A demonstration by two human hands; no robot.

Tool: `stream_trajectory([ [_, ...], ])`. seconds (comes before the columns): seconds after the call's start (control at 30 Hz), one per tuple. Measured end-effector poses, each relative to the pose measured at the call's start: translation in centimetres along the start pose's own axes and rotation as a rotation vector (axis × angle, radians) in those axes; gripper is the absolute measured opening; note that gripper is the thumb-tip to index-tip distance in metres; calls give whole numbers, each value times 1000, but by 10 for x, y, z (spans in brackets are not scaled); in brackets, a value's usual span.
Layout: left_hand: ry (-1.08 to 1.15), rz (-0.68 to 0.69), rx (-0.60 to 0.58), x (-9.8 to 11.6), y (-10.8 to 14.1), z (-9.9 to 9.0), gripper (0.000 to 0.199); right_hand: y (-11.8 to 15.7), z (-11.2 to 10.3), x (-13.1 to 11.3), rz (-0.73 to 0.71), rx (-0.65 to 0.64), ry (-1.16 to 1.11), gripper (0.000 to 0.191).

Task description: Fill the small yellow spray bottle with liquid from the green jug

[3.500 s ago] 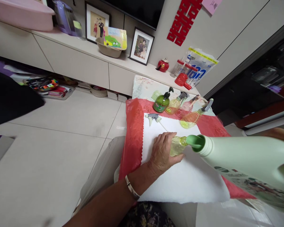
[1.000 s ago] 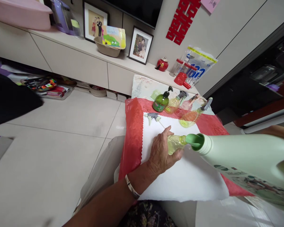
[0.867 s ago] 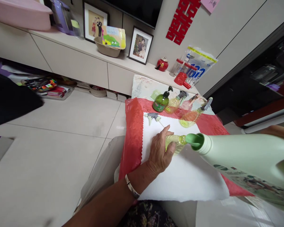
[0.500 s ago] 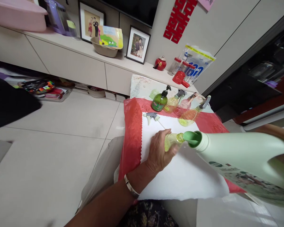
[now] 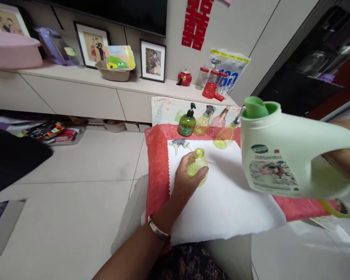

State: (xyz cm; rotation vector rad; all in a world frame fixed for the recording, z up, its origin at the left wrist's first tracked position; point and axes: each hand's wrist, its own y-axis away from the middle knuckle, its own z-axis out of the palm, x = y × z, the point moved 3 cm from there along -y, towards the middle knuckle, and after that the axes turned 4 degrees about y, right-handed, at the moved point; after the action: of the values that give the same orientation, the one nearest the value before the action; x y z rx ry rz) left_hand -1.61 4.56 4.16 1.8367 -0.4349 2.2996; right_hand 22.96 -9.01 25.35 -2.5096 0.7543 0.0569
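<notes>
My left hand (image 5: 187, 175) is wrapped round a clear yellow spray bottle (image 5: 197, 165) whose neck is bare and points up. It is over the white cloth (image 5: 221, 212). At the right, my right hand (image 5: 345, 146) grips the handle of a large pale green detergent jug (image 5: 274, 155), tilted only slightly, with a green spout in its uncapped mouth. The jug is apart from the bottle, to its right. A grey spray trigger head (image 5: 179, 144) lies on the cloth just behind my left hand. Part of my right hand is cut off by the frame edge.
Behind the cloth stand a green pump bottle (image 5: 187, 123), a yellow spray bottle (image 5: 202, 123), a pink spray bottle (image 5: 217, 125) and another yellow one (image 5: 225, 136). Red plastic (image 5: 157, 167) covers the table's left side. A low cabinet (image 5: 87, 103) runs along the wall.
The jug has swung from pouring at the bottle's mouth to nearly upright, its spout lifted up and away. The yellow bottle has gone from tilted towards the spout to upright in my left hand.
</notes>
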Motion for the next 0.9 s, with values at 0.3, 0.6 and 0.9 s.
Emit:
stream_trajectory([
  [0.3,-153,-2,-94,-8,5,7,68,2,79,59,156,448,-441,21],
  [0.6,-232,13,-3,-14,5,8,59,21,142,75,302,511,-530,19],
  [0.9,0,102,25,-25,-5,1,57,15,162,89,401,427,-504,17],
])
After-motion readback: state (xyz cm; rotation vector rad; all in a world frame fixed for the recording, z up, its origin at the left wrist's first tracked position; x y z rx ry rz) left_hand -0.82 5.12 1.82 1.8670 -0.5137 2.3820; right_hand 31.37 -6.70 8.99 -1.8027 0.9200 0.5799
